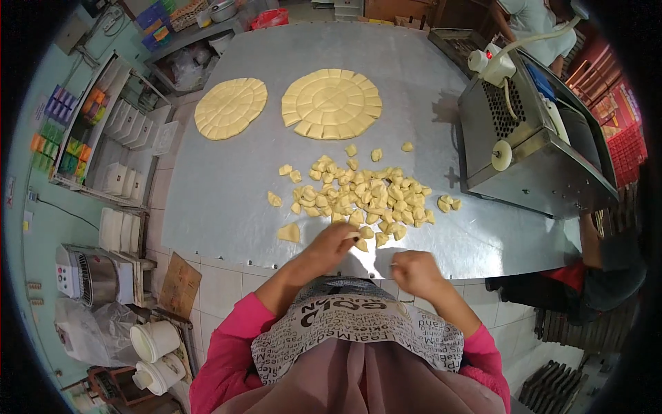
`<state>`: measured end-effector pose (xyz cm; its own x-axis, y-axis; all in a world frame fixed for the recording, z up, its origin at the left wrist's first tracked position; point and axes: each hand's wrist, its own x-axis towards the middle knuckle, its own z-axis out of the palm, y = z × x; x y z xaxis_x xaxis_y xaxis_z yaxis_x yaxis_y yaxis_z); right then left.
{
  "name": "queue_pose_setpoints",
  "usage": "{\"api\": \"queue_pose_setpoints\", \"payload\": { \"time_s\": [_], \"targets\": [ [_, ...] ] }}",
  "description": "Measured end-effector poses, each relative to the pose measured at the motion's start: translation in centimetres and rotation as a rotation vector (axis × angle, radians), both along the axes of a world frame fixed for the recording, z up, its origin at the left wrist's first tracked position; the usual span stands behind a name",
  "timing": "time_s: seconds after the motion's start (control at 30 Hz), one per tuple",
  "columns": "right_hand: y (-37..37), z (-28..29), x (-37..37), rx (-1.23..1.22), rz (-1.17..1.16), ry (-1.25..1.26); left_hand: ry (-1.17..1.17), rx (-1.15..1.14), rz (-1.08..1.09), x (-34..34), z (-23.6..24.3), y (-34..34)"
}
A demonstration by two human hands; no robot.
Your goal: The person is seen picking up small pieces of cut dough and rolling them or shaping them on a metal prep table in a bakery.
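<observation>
A loose heap of small, pale yellow dough pieces (376, 196) lies on the metal table (227, 193), with several stray pieces around it. At the heap's near edge, my left hand (329, 247) is closed; a small pale bit with a dark spot shows at its fingertips, too small to name. Just left of that hand, a larger wedge of dough (288, 232) lies flat. My right hand (418, 274) is curled closed over the table's near edge, apart from the heap. Whatever its fingers hold is hidden.
Two flat dough rounds (332, 103), (231, 108) scored into segments lie farther back. A metal machine with rollers (531, 138) stands at the right. Another person (541, 31) is beyond it. Shelves (114, 131) and a mixer (96, 276) line the left.
</observation>
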<state>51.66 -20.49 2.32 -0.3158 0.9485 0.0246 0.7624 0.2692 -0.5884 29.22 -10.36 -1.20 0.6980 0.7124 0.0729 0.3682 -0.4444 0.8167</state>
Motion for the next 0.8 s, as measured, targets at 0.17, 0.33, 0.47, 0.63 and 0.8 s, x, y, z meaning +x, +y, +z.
{"api": "queue_pose_setpoints", "payload": {
  "time_s": [0.17,0.33,0.47,0.63,0.8],
  "targets": [
    [0.6,-1.3,4.2,0.146,-0.309,-0.206,0.261,0.32,0.006,5.0,0.6,-0.1],
    [0.1,-4.4,5.5,0.167,-0.418,-0.276,0.269,0.319,0.219,-2.5,-2.2,3.4],
    [0.3,-5.5,4.2,0.179,-0.356,-0.053,0.489,0.366,0.46,-8.9,-4.1,1.0],
    [3.0,-5.0,-0.9,0.193,-0.028,0.147,0.45,-0.072,0.515,-9.1,-4.3,0.9],
    [5.7,-0.8,-7.0,0.311,0.264,0.099,0.037,-0.265,0.393,-5.2,-2.0,-1.5]
  ]
}}
